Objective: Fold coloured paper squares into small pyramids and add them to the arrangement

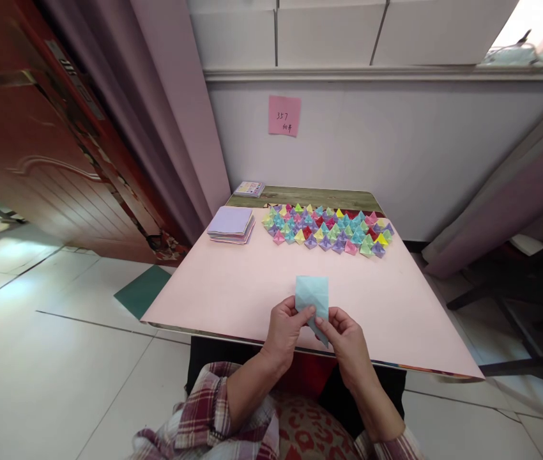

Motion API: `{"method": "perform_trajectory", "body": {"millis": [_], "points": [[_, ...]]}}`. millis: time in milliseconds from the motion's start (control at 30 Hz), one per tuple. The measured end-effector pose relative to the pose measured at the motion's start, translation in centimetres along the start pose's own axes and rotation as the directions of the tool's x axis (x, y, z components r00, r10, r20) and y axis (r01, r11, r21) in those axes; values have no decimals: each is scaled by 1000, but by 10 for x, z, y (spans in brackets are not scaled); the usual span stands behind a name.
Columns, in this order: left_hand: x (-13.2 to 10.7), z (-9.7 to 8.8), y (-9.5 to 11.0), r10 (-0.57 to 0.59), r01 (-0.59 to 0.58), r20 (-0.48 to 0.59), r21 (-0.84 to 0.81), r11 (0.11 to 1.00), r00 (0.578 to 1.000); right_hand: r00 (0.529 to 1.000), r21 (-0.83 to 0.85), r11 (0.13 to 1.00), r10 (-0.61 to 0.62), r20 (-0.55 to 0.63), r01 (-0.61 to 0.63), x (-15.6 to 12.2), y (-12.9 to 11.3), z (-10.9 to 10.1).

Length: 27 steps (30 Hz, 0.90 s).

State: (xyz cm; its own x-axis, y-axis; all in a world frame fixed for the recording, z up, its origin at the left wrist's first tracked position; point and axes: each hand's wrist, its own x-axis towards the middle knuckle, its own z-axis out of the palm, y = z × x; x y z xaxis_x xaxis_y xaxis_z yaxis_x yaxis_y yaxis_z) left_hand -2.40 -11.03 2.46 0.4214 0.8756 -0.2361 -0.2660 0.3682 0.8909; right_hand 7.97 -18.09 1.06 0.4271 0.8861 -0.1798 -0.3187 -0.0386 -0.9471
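Observation:
A light blue sheet of origami paper (312, 292), partly folded and creased, is held up over the table's near edge. My left hand (287, 327) pinches its lower left side, thumb on top. On the lower right, my right hand (345, 335) grips the same paper between thumb and fingers. A folded point of the paper hangs down between the two thumbs. The fingers behind the sheet are hidden. Beyond the hands, many small folded paper pieces (326, 231) in mixed colours stand in rows at the back of the table.
A stack of coloured paper (231, 222) lies at the table's back left, with a smaller pack (250, 188) behind it. The pink-covered table (214, 287) meets a white wall bearing a pink note (284, 115). A green sheet (144, 291) is on the floor at left.

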Motion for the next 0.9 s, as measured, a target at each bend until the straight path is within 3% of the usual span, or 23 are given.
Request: {"method": "perform_trajectory", "body": {"millis": [67,167,333,533,733,900], "points": [[0,-3,2,-11,11,19,15,1000,1000,996,-48,995,-88,-27,86,1,-1,-1],[0,-10,7,-57,42,140,106,993,989,968,-138,967,-230,-103,216,4,-10,-11],[0,-21,11,-124,52,302,236,970,945,980,-276,940,-194,46,199,11,-24,-28],[4,-28,16,-46,-57,260,374,926,964,995,-309,946,-92,43,101,14,-18,-31],[4,-28,20,-11,-118,336,359,926,942,992,-327,936,-120,40,126,16,-19,-30],[4,-28,21,39,-145,292,352,925,956,987,-382,911,-153,39,157,18,-19,-32]]}}
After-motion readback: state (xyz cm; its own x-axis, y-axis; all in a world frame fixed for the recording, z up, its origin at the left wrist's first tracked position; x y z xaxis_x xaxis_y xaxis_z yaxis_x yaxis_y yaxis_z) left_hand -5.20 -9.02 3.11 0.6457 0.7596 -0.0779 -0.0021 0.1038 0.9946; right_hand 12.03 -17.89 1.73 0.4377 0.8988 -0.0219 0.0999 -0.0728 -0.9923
